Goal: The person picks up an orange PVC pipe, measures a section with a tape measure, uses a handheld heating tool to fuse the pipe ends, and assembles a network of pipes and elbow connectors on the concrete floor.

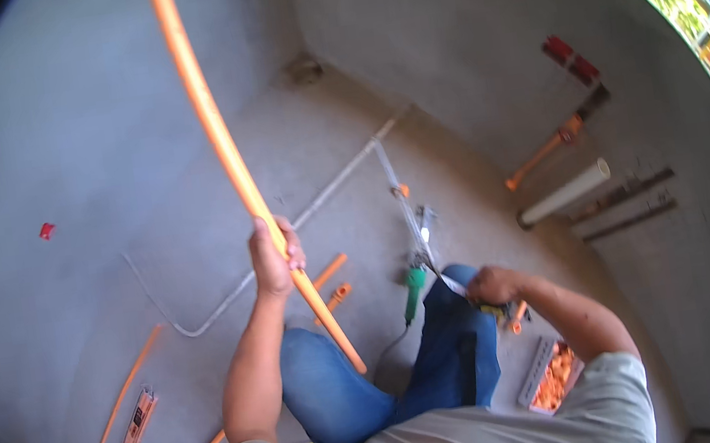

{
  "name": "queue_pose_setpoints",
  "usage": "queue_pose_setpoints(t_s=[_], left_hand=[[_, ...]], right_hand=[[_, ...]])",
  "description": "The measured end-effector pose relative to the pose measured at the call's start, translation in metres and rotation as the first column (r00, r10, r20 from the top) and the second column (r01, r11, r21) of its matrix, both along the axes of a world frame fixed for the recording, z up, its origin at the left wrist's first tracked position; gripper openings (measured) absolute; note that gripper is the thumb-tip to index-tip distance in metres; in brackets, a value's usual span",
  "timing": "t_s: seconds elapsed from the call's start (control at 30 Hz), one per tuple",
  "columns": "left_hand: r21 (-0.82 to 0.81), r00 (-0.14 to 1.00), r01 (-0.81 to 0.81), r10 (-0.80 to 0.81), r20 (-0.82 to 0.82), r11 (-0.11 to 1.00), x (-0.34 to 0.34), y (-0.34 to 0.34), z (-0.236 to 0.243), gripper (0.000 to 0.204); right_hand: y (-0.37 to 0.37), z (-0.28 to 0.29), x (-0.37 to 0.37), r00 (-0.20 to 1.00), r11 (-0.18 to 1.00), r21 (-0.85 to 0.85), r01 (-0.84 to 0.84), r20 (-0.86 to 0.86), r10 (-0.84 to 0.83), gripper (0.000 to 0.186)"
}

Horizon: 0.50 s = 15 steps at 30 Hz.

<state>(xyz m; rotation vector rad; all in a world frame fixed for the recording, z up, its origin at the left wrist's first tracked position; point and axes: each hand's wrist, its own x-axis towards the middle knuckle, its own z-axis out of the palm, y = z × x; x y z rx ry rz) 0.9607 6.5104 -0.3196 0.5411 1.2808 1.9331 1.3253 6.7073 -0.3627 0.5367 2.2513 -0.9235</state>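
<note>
My left hand [273,259] is wrapped round a long orange pipe [218,136], which slants from the top of the view down to just above my left knee. Near my right knee, my right hand [495,285] is closed on a tool with a silvery, blade-like end [453,284]; its dark and yellow part is mostly hidden below the fist. Between the knees and a little ahead, a green-handled corded power tool [415,290] stands on the floor, its metal head pointing away from me.
Short orange pipe pieces [331,269] and an orange fitting [340,295] lie by my left knee. A box of orange fittings [555,374] sits at my right. Longer orange pipes [123,404] lie at left. A white pipe [567,194] projects by the right wall.
</note>
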Motion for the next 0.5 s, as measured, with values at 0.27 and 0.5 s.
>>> queue_pose_setpoints(t_s=[0.27,0.5], left_hand=[[-0.002,0.999,0.046,-0.046,-0.002,0.999,0.018,0.02,-0.015,0.062],[0.008,1.0,0.003,-0.003,0.024,1.0,0.009,0.005,-0.008,0.06]], right_hand=[[0.017,-0.026,0.024,0.953,0.951,0.102,0.293,0.051,-0.299,0.036],[-0.004,-0.007,0.002,0.966,0.971,-0.067,0.232,0.138,-0.221,0.033]])
